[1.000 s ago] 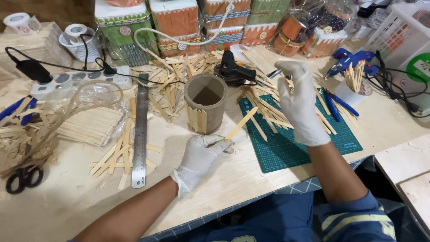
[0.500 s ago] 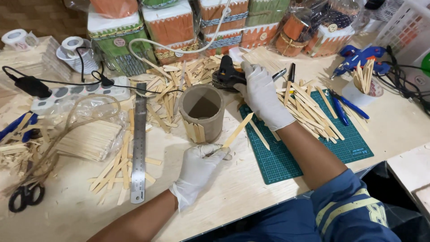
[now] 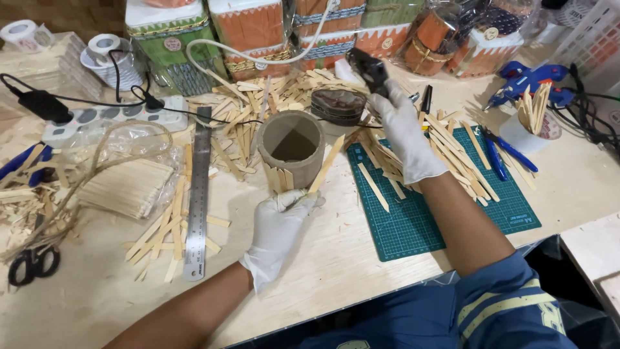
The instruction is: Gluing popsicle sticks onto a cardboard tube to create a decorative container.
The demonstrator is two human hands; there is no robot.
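The wooden worktop [image 3: 361,258] is crowded: a steel ruler [image 3: 197,194] lies toward the left side, a bundle of thin sticks in clear plastic [image 3: 126,184] beside it, black scissors [image 3: 29,264] near the left edge, and a white power strip [image 3: 110,119] further back. Decorated boxes [image 3: 252,29] are lined along the far edge, and a blue glue gun [image 3: 526,77] rests toward the far right corner. A green cutting mat [image 3: 445,213] strewn with flat wooden sticks [image 3: 452,155] sits on the right side. A cardboard tube [image 3: 292,150], partly clad with sticks, stands near the middle. The gloved left hand [image 3: 279,223] is closed on a single wooden stick [image 3: 325,167] that leans against the tube. The gloved right hand [image 3: 403,132] is clenched around a black glue gun [image 3: 368,68], raised behind the tube.
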